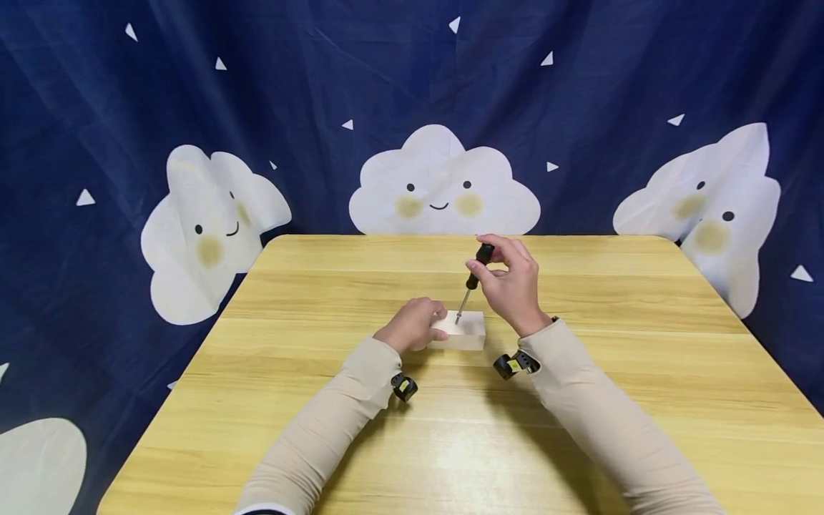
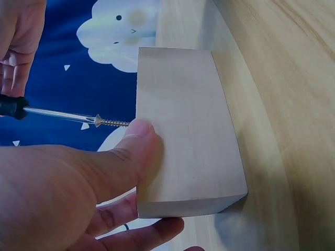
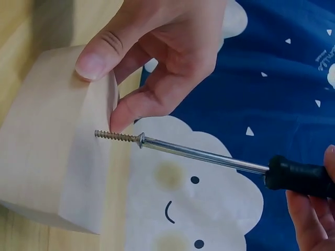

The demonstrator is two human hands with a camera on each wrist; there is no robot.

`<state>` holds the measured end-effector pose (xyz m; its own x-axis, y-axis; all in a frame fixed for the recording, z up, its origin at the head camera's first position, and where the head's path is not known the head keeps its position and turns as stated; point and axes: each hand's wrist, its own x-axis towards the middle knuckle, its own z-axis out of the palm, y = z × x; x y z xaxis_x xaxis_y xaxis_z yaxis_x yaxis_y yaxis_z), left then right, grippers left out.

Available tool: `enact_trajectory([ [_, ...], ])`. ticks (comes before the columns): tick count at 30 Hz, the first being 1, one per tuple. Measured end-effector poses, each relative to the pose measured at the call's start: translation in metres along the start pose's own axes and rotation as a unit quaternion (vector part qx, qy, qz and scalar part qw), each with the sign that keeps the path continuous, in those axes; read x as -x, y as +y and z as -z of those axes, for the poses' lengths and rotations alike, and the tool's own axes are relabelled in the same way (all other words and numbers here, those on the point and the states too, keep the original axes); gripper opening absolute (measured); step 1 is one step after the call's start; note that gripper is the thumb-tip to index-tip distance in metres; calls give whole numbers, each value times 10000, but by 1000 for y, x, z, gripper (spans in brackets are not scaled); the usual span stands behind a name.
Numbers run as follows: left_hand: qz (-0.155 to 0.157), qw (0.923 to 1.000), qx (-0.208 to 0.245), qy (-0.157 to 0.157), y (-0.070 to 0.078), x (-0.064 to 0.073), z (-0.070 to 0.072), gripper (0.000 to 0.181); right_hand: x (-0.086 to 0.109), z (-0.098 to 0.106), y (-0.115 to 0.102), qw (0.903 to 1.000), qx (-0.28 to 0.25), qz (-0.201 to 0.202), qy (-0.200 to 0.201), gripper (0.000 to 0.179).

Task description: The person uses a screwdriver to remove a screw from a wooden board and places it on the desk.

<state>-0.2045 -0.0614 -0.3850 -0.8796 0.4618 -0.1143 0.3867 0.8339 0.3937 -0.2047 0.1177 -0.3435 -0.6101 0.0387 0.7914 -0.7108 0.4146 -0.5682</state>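
Observation:
A pale wooden block lies on the table, and my left hand grips its left end, thumb on the near face and fingers round the far side. My right hand holds a screwdriver by its black handle, tilted above the block. The metal shaft meets the head of a screw. Most of the screw's thread shows above the block's top face, its tip at the wood. In the left wrist view, my left thumb lies close beside the screw.
The light wooden table stretches around the block on all sides. Behind it hangs a dark blue curtain with white clouds. A black wrist camera sits on my left wrist and another camera on my right.

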Motion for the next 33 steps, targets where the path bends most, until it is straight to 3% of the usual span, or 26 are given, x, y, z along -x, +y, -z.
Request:
enact_trajectory([
  [4,58,10000,48,5,-1,1,0,40,1,-1,0,9992,-304,-191,-161,37],
  [9,85,9999,70,-8,-1,0,0,41,0,0,-7,9987,-394,-117,-305,41],
  [18,89,9999,96,-34,0,0,0,42,2,-3,3,9999,30,-95,127,46],
  [23,118,9999,92,-47,-1,1,0,42,0,-3,-4,9990,-411,-121,-145,41],
  [27,108,9999,54,-47,0,1,1,42,-3,-1,-24,9957,-805,-115,-434,38],
  [30,87,9999,101,-51,0,1,1,42,-4,1,-36,9976,-573,-96,-374,40],
  [33,89,9999,133,-50,0,2,1,43,-2,-2,-27,9996,-193,-137,-128,46],
])
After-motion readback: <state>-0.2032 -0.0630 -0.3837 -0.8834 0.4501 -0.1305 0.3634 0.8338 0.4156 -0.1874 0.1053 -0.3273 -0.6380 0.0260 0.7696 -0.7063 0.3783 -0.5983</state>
